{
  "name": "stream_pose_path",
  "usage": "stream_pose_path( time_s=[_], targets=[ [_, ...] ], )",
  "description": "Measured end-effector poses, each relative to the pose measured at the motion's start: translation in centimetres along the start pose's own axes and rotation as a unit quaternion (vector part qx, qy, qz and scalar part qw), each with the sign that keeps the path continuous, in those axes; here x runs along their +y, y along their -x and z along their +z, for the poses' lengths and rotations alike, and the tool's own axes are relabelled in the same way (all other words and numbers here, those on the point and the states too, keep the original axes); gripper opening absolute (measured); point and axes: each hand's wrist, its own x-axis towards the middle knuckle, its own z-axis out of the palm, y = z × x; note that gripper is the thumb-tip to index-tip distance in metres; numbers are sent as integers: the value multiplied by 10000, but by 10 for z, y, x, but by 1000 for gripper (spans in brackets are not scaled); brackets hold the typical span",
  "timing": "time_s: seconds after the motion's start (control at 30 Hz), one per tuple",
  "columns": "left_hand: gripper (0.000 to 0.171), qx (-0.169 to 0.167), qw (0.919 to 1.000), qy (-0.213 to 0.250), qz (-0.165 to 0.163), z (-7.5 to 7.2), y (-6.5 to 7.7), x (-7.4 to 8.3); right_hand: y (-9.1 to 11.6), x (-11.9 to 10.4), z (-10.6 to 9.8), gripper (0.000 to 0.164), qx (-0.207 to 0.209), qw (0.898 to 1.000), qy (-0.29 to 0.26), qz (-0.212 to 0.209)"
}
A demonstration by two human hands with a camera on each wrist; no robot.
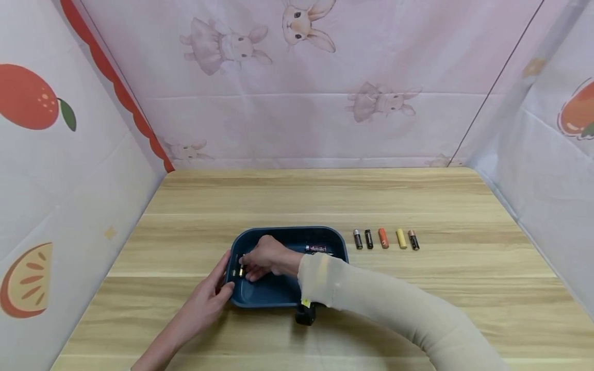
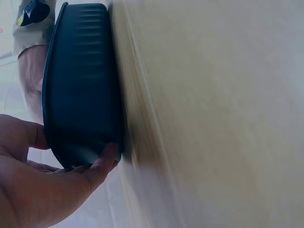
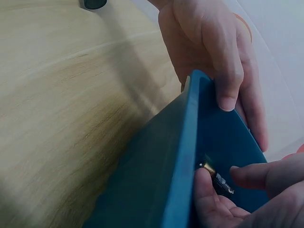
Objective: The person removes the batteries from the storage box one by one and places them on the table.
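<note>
A dark blue rectangular tray (image 1: pixel 264 296) stands on the table. My left hand (image 1: pixel 204 301) grips its left end, the thumb over the rim and the fingers along the outer wall. Inside that end, my right hand (image 1: pixel 269 257) holds a small battery (image 3: pixel 216 176) with a gold end and a dark body between thumb and fingers. The same battery (image 1: pixel 242 270) shows close to the tray's left wall in the head view. Towards the right end of the tray lies a dark, pinkish battery (image 1: pixel 316 248), partly near the right sleeve.
Right of the tray several batteries stand in a row: a silver-and-black one (image 1: pixel 358 239), a black one (image 1: pixel 368 239), an orange one (image 1: pixel 383 238), a yellow one (image 1: pixel 401 239) and a copper-topped black one (image 1: pixel 414 240). Printed curtains surround the wooden table (image 1: pixel 325 198).
</note>
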Motion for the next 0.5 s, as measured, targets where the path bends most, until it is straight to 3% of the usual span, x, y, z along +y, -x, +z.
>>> stream_pose_path(
  time_s=[0.23,0.5],
  targets=[
    [69,93,9999,-41,21,1,0,-1,-4,1,2,15,-113,9999,44,-84],
    [69,162,9996,-43,233,1,1,-2,-1,-1,-24,15,-870,9921,-496,-753]
  ],
)
